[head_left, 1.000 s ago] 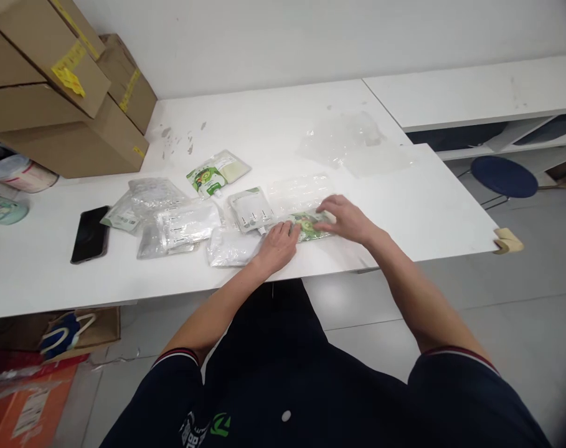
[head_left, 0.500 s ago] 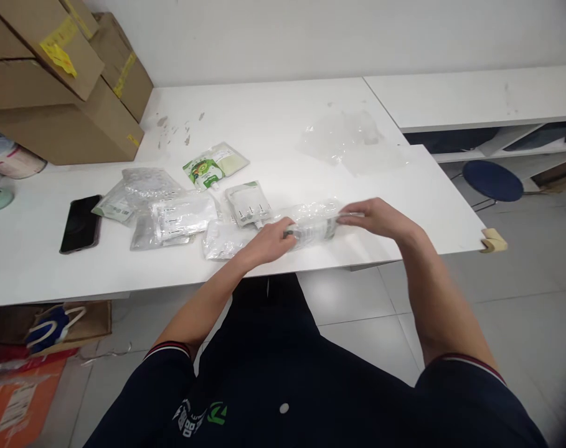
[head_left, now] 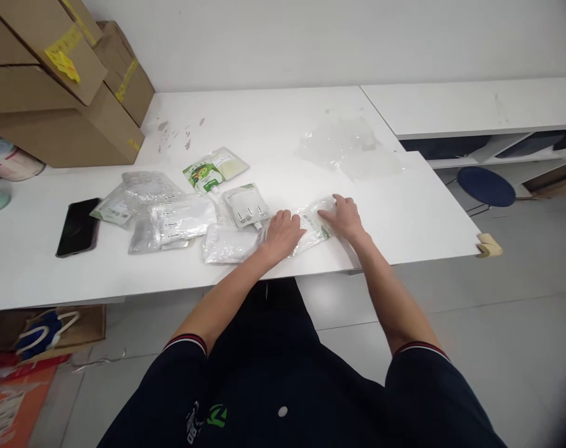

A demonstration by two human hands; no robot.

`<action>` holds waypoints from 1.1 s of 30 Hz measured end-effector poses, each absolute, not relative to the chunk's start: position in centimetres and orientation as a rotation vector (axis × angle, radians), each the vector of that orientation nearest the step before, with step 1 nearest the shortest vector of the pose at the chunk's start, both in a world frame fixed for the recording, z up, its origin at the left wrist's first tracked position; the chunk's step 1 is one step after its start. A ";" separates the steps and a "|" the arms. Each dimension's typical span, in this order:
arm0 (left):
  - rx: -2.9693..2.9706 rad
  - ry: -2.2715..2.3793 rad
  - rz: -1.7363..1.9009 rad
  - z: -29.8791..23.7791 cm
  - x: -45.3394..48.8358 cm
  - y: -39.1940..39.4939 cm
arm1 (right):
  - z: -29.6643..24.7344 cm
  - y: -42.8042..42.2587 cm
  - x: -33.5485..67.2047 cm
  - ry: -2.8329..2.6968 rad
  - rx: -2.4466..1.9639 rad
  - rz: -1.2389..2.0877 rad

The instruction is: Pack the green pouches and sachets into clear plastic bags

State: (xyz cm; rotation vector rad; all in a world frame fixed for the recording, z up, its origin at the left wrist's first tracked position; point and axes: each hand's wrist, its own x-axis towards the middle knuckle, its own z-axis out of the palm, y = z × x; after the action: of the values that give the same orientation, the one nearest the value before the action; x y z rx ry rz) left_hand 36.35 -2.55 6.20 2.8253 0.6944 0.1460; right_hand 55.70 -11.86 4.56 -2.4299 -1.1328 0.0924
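A clear plastic bag [head_left: 313,225] with a green-and-white printed pouch inside lies near the table's front edge, between my hands. My left hand [head_left: 284,234] is closed over the bag's left part, its fingers bent and pressed together. At the right end, my right hand [head_left: 344,219] rests on the plastic with thumb and forefinger spread apart. Left of my left hand is another wrapped clear packet [head_left: 229,244]. Just behind that packet lies a white spouted pouch [head_left: 246,205]. A green fruit-print pouch [head_left: 204,177] sits farther back.
Several plastic-wrapped packets [head_left: 184,219] lie to the left, with a black phone [head_left: 78,227] beyond them. Cardboard boxes [head_left: 91,134] are stacked at the back left. Thin clear plastic film [head_left: 341,140] lies at the back right. A corner guard [head_left: 489,245] covers the table's right corner.
My right hand has moved left and its fingers have gone from a pinch to spread on the bag. The bag has been flattened. My left hand has shifted slightly right.
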 end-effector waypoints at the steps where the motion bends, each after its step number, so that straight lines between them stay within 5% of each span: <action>1: 2.767 0.709 0.143 6.3 36.9 -2.0 | 4.2 -12.1 55.8 -1.023 -2.433 0.177; 9: 2.501 0.606 -0.135 7.2 39.1 1.1 | 4.2 -13.1 56.2 -0.812 -1.996 0.282; 19: 2.076 0.513 0.062 7.9 37.9 -0.1 | 5.2 -14.0 55.2 -0.820 -1.678 0.245; 26: 1.660 0.401 0.160 7.2 37.7 -0.1 | 8.0 -14.8 52.7 -1.004 -1.985 -0.384; 29: 1.553 0.299 0.112 8.3 37.1 -0.2 | 9.3 -15.5 50.8 -1.134 -1.995 -0.157; 33: 1.606 0.118 0.101 10.2 36.6 -0.2 | 10.1 -16.0 49.2 -1.156 -1.836 0.556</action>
State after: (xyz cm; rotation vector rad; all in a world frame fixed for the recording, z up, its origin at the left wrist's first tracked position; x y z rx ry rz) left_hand 36.62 -0.19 10.23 1.6057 0.1184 0.1011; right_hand 49.20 -16.04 10.15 -1.8359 -1.1561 0.5558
